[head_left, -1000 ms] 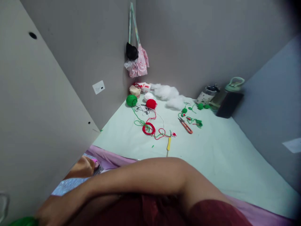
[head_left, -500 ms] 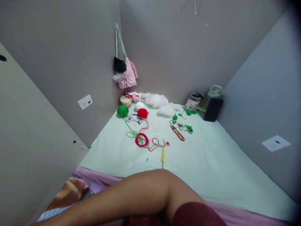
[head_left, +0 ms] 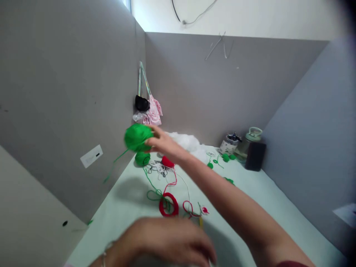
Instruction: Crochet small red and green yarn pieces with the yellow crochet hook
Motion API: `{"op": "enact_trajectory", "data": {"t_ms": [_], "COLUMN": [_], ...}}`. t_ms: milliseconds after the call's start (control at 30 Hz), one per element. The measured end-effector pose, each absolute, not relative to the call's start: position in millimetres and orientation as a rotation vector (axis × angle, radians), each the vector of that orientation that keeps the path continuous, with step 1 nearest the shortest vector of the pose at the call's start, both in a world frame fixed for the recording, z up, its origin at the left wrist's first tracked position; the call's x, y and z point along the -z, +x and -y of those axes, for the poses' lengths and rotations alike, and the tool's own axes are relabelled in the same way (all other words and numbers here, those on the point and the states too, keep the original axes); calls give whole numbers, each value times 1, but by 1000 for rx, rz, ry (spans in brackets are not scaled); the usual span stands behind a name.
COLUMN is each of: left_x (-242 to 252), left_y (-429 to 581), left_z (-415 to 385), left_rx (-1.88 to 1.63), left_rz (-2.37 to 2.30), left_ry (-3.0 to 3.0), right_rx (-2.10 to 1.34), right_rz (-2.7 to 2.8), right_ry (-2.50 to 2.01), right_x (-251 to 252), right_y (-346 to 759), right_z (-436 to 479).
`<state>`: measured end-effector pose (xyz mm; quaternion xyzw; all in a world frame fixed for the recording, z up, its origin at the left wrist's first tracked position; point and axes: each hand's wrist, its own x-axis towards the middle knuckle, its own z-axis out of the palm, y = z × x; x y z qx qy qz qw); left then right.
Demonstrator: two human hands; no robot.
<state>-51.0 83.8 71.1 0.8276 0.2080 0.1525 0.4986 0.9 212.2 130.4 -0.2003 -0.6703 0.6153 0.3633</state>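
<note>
My right hand (head_left: 160, 140) is raised over the far left of the mat with its fingers closed round a ball of green yarn (head_left: 136, 138). A loose green strand hangs from the ball toward the lower left. My left hand (head_left: 172, 237), with a bracelet at the wrist, is low in front, palm down and blurred; its fingertips are partly hidden. Just beyond it lie a red yarn ring (head_left: 168, 205), a small red-and-white piece (head_left: 205, 210) and a yellow handle (head_left: 200, 221). Another green yarn ball (head_left: 142, 158) and a red yarn ball (head_left: 167, 161) rest farther back.
White stuffing (head_left: 187, 141) lies against the back wall. At the back right stand a patterned pot (head_left: 228, 145), a green-lidded bottle (head_left: 253, 134) and a dark phone-like slab (head_left: 256, 156). A pink bag (head_left: 154, 111) hangs in the corner. My right forearm covers part of the mat.
Both hands have come into view, the right one with a green yarn ball raised. The view has tilted upward, and the bent limb in front is gone. The orange snips are hidden now.
</note>
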Motion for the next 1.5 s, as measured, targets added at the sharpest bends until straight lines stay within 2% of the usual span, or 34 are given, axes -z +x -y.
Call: {"op": "enact_trajectory", "data": {"t_ms": [67, 133, 233, 433, 633, 767, 833, 1033, 1167, 1367, 1500], "left_x": [-83, -95, -103, -92, -78, -71, -67, -56, -52, -48, -42], "left_y": [-74, -98, -121, -109, -102, -110, -112, -107, -104, -110, -103], "left_z": [-116, -153, -203, -244, -245, -245, -246, -245, -238, -221, -205], "left_rx": [-696, -1248, -1533, -1521, -1421, -1384, -1365, -1267, -1204, -1166, -1077], "left_rz": [-718, -1000, -1085, -1016, -972, -968, -971, -962, -942, -965, -966], "left_ry": [1907, 1624, 1463, 1399, 1393, 1391, 1386, 1405, 1422, 1437, 1516], "right_rx": [-1456, -1268, -1186, -1083, 7, 516, 627, 497, 347, -356, -715], "right_rz": [1646, 1552, 1535, 1813, 2071, 2151, 2174, 2542, 2511, 2212, 2264], "right_ry": [-551, -617, -597, -469, -1044, -1038, -1027, -921, -867, -558, -769], "right_x": [-151, -171, -202, -253, -237, -225, -228, -247, -247, -214, -173], "right_y": [20, 26, 12, -63, -102, -99, -99, -114, -101, 1, 90], "right_z": [-256, -293, -333, -376, -401, -415, -425, -447, -447, -374, -273]}}
